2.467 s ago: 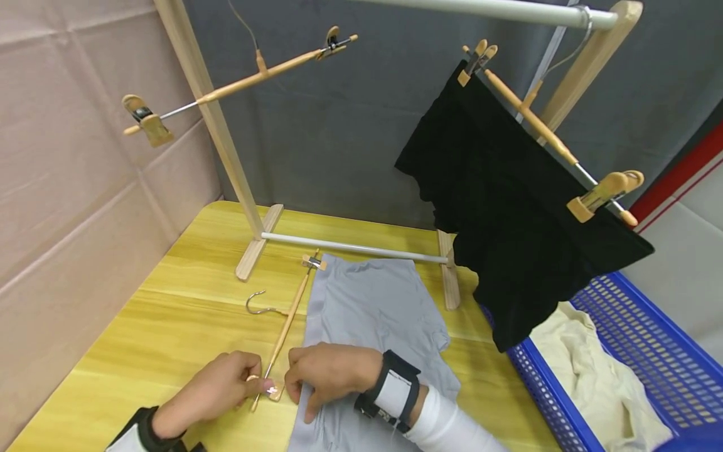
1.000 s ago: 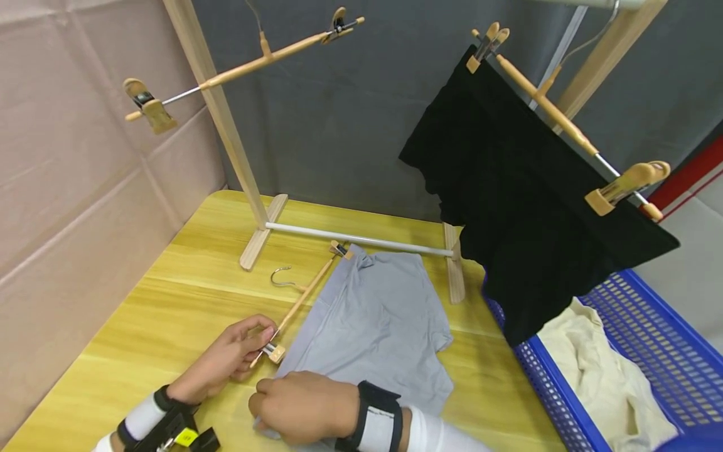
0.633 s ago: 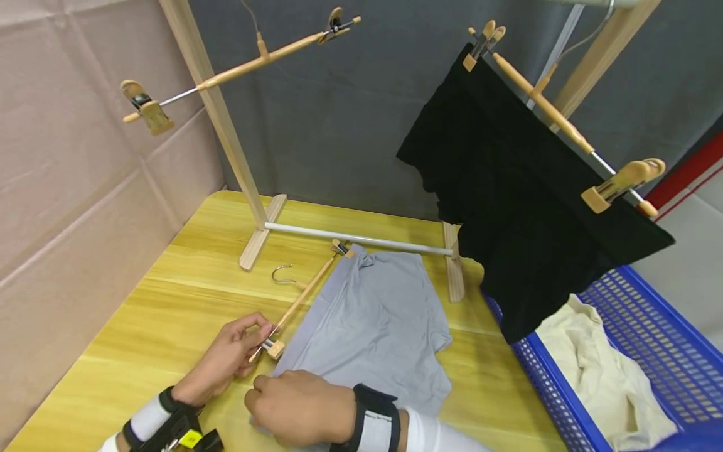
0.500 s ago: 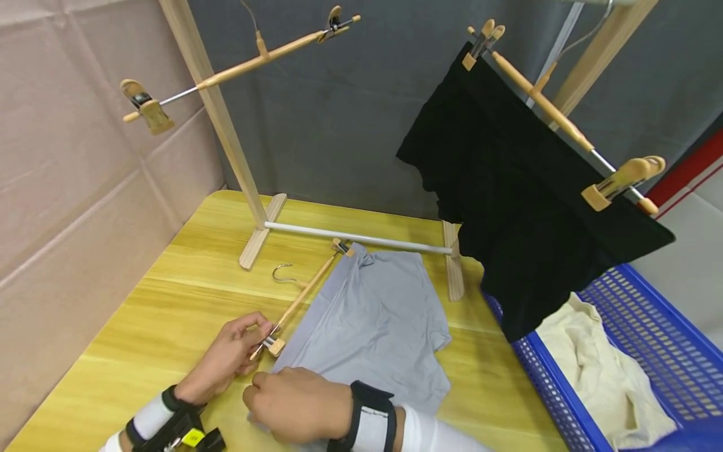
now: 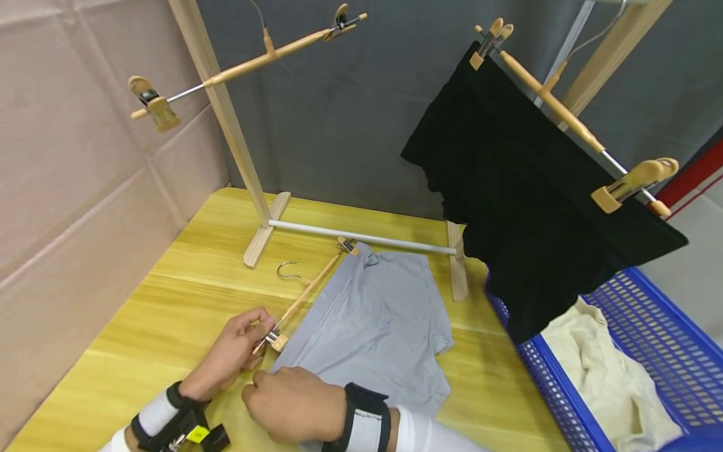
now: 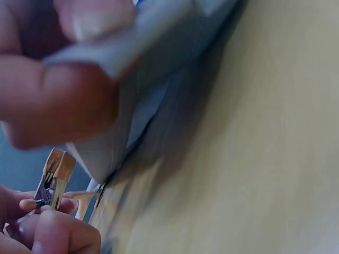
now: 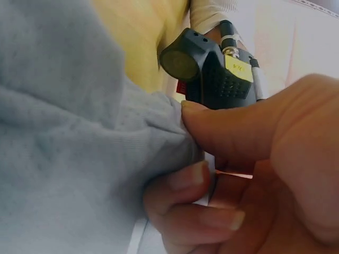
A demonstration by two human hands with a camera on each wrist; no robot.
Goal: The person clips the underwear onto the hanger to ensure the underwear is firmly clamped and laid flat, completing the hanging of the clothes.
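Light grey shorts (image 5: 378, 326) lie on the table, waistband along their left side. Beside that waistband lies a clip hanger (image 5: 307, 292), its metal hook flat on the wood. My left hand (image 5: 228, 351) pinches the hanger's near clip (image 5: 277, 341), whose wooden jaws show in the left wrist view, with no cloth visible between them. The far clip (image 5: 347, 246) sits on the far waistband corner, where the cloth bunches. My right hand (image 5: 299, 405) pinches the near waistband end between thumb and fingers, as the right wrist view shows; the left wrist view shows that cloth raised off the table.
A wooden rack with a white lower bar (image 5: 361, 237) stands at the back. From it hang a bare clip hanger (image 5: 265, 59) at left and black shorts (image 5: 525, 182) at right. A blue basket (image 5: 666, 326) with cream cloth (image 5: 607, 370) stands at the table's right.
My right hand has drawn the near waistband end toward me and left, slanting the waistband. The hanger has shifted right and away with my left hand on its near clip. Recently both hands barely move.
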